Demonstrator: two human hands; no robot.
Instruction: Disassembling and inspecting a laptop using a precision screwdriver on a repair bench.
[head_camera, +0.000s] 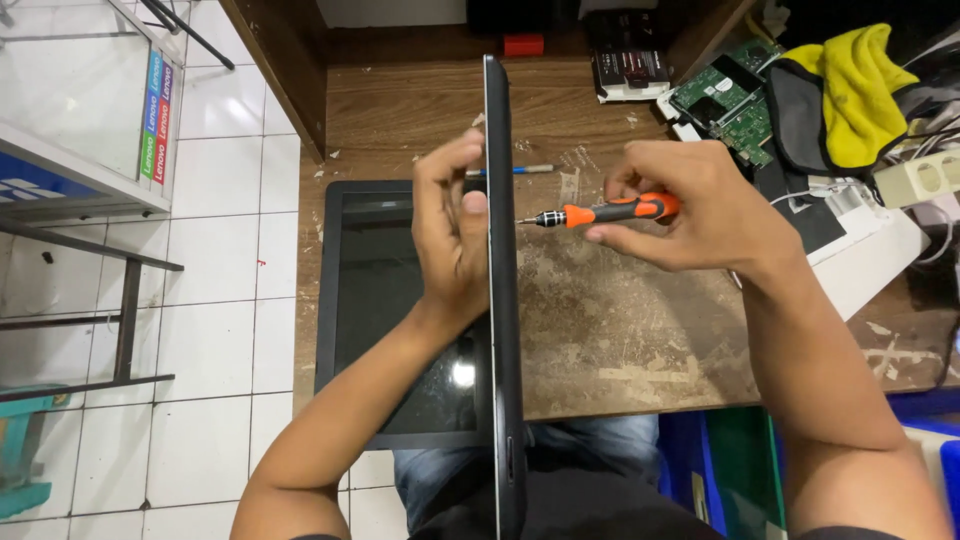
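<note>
The laptop base (503, 300), seen edge-on, hides the left hand (452, 235) palm; the right hand (690, 210) pinches an orange screwdriver (600, 212) against it.

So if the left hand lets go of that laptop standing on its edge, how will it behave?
The laptop would probably tip: it stands on its thin edge, steadied only by the left hand. It looks stiff, not floppy, since its edge runs straight. The screwdriver in the right hand presses sideways at it, so it may topple toward the screen lying flat beside it.
</note>
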